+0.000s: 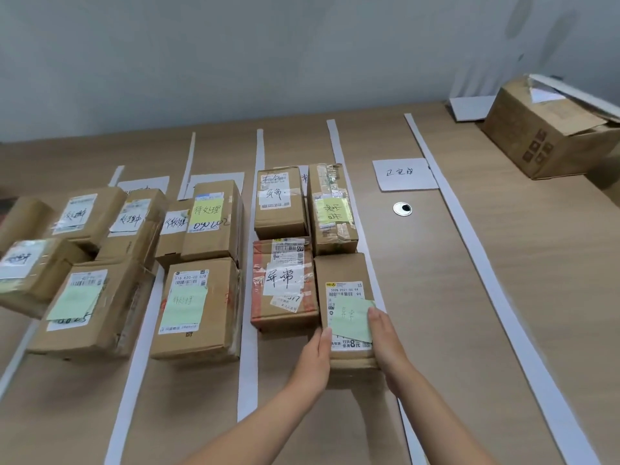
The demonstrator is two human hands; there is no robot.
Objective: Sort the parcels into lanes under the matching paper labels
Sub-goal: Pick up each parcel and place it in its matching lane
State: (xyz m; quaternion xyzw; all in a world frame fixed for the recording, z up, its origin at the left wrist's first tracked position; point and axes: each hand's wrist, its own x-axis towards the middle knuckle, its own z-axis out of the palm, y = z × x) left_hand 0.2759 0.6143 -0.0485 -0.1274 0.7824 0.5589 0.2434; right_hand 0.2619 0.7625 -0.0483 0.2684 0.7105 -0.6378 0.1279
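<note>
A brown parcel (344,273) with a green note sits in the third lane, near the front right. My left hand (313,359) holds its left side and my right hand (385,340) holds its right side, thumbs on top. Beside it lies a red-taped parcel (285,283), with two more parcels (281,203) (332,209) behind. The lanes to the left hold several parcels, such as one with a green note (196,307) and another (89,307). A paper label (404,174) lies at the head of the right lane.
White paper strips (476,250) divide the wooden table (436,297) into lanes. A round cable hole (402,208) sits below the right label. A large open cardboard box (550,129) stands at the far right, against the wall.
</note>
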